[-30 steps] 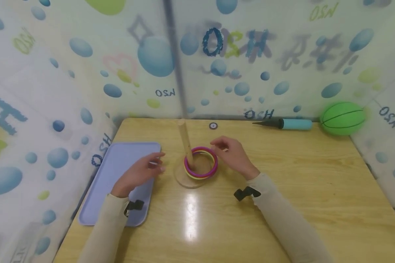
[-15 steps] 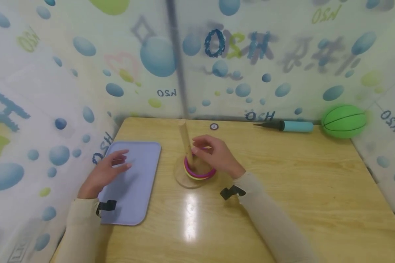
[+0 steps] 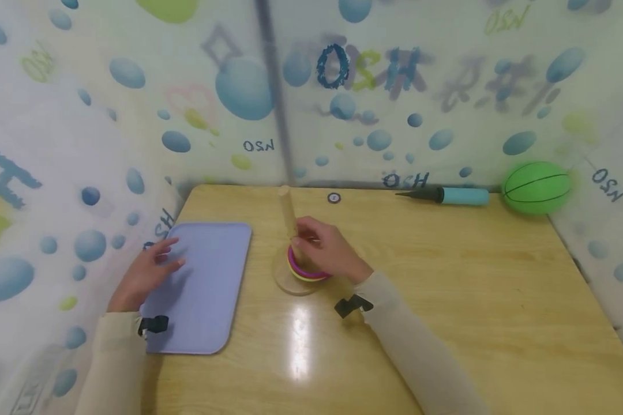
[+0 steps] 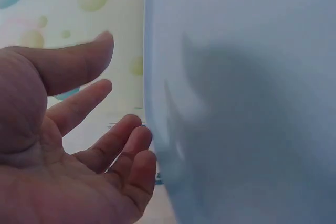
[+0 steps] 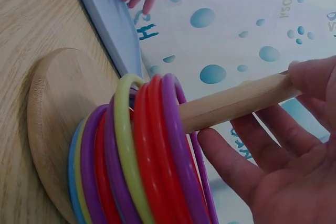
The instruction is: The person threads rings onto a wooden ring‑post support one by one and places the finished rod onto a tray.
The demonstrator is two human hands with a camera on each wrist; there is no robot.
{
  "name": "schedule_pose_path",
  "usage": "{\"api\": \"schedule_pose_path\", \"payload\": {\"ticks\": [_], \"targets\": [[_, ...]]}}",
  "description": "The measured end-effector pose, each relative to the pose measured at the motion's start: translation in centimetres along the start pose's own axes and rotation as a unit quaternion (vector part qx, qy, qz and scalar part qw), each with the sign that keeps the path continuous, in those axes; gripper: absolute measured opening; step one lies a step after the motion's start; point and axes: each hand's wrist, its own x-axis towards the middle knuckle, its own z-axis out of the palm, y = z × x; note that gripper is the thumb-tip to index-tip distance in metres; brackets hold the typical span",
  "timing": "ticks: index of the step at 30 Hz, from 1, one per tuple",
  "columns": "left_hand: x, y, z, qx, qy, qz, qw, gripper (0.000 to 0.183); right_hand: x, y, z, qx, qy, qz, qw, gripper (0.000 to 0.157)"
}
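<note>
My right hand [image 3: 327, 248] pinches the upright wooden peg [image 3: 286, 210] between thumb and fingers, above a stack of rings. In the right wrist view, purple, red, yellow and blue rings [image 5: 147, 150] lie stacked around the peg, over its round wooden base [image 5: 58, 98]. The other fingers [image 5: 231, 163] spread loosely beside the peg. At the left, my left hand [image 3: 142, 274] hovers over the left side of a pale blue tray [image 3: 207, 288], holding nothing. Its fingers [image 4: 105, 150] are relaxed and apart in the left wrist view. The head view hides part of the rings behind my right hand.
A small round disc [image 3: 334, 197] lies near the table's back edge. Farther right are a blue and black hand pump [image 3: 462, 196] and a green ball [image 3: 536, 187]. Patterned sheets [image 3: 446, 86] wall the wooden table [image 3: 472, 288] at the back and sides.
My right hand has moved left from the rings' right side to the peg and taken hold of it. My left hand has drawn back leftward, from beside the ring stand to over the tray.
</note>
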Motion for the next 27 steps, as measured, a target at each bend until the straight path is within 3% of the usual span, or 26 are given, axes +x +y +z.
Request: {"api": "schedule_pose_path", "payload": {"ticks": [4,17,22,27], "targets": [[-0.2,-0.3,-0.6,0.021,0.012,-0.011,0.9996,0.074,0.3,0.2,0.1,-0.027,-0.008,-0.016,0.999,0.024],[-0.4,-3.1,-2.1,0.08,-0.038,-0.02,0.9958,0.075,0.5,0.6,0.4,-0.049,-0.029,-0.007,0.998,0.02],[0.0,-3.0,-2.2,0.129,-0.051,-0.018,0.9901,0.061,0.3,0.5,0.4,-0.049,-0.022,-0.005,0.999,0.021],[0.4,-2.4,-2.3,0.134,-0.057,-0.016,0.9892,0.054,0.2,0.4,0.5,-0.037,-0.015,-0.003,0.999,0.024]]}}
